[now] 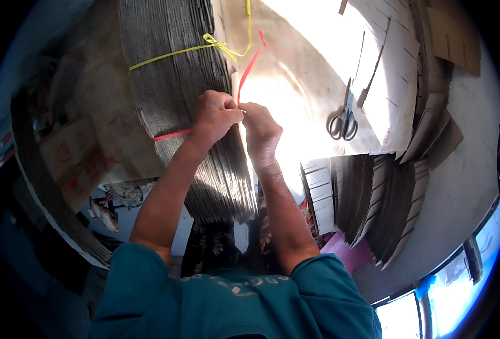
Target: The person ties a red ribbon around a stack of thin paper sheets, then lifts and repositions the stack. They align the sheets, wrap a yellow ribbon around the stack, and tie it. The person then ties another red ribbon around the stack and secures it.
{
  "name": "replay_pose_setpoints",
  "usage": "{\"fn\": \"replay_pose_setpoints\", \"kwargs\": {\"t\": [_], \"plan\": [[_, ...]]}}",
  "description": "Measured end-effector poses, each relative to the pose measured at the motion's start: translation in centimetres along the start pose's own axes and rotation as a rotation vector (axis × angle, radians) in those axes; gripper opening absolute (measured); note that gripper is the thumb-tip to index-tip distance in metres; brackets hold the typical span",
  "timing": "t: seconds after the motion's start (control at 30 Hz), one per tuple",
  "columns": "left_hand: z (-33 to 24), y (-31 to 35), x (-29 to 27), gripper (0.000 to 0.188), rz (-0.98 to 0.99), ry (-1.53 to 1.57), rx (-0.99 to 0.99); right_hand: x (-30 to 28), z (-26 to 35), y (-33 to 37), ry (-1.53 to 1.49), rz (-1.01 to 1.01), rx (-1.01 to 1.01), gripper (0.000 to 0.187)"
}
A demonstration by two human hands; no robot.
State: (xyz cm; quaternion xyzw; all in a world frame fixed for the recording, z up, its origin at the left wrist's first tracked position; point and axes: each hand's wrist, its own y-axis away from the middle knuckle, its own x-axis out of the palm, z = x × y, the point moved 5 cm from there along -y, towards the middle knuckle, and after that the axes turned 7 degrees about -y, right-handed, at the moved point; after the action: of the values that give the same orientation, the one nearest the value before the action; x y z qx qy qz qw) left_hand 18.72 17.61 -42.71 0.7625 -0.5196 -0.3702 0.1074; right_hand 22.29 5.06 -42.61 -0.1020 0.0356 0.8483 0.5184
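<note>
A long stack of grey-brown cardboard sheets (168, 28), seen edge-on, lies in front of me. Around it runs a red plastic strap (172, 135), whose loose end rises above my hands. My left hand (217, 117) is closed over the right side of the stack, pinching the strap. Close against it, my right hand (263, 129) also has its fingers pressed together on the strap. The bit between the fingertips is mostly hidden. Farther up, a yellow strap (171, 57) circles the same stack and is tied in a bow near its right edge.
Black-handled scissors (344, 120) lie on the table (317, 73) to the right, in bright sunlight. Beyond them are slotted cardboard pieces (394, 96). More slotted stacks (368, 192) stand below the table's right edge. At the left is a cardboard box (72, 150) with red marks.
</note>
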Motion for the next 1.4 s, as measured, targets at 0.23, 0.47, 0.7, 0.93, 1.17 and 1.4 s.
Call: {"fn": "replay_pose_setpoints", "kwargs": {"t": [0.23, 0.47, 0.7, 0.93, 1.17, 1.4], "plan": [[0.3, 0.5, -0.4, 0.009, 0.193, 0.116, 0.006, -0.3, -2.4, -1.8, -0.437, 0.422, 0.454, 0.013], [0.5, 0.7, -0.3, 0.009, 0.234, 0.146, 0.069, -0.1, -1.6, -3.3, -0.179, 0.759, 0.392, 0.014], [-1.9, 1.6, -1.5, 0.008, 0.132, -0.227, 0.43, -0.3, 1.3, -1.7, 0.224, 0.456, 0.209, 0.003], [-3.4, 2.3, -1.1, 0.008, -0.013, -0.68, 0.708, -0.1, 0.3, -0.6, 0.71, 0.661, 0.186, 0.004], [-2.5, 1.2, -1.6, 0.018, -0.105, -0.799, 0.806, 1.0, -3.3, 1.8, 0.598, 0.645, 0.046, 0.008], [-1.9, 1.8, -3.0, 0.009, -0.059, -0.821, 0.662, -2.8, -3.7, 1.6, 0.057, 0.451, 0.227, 0.011]]}}
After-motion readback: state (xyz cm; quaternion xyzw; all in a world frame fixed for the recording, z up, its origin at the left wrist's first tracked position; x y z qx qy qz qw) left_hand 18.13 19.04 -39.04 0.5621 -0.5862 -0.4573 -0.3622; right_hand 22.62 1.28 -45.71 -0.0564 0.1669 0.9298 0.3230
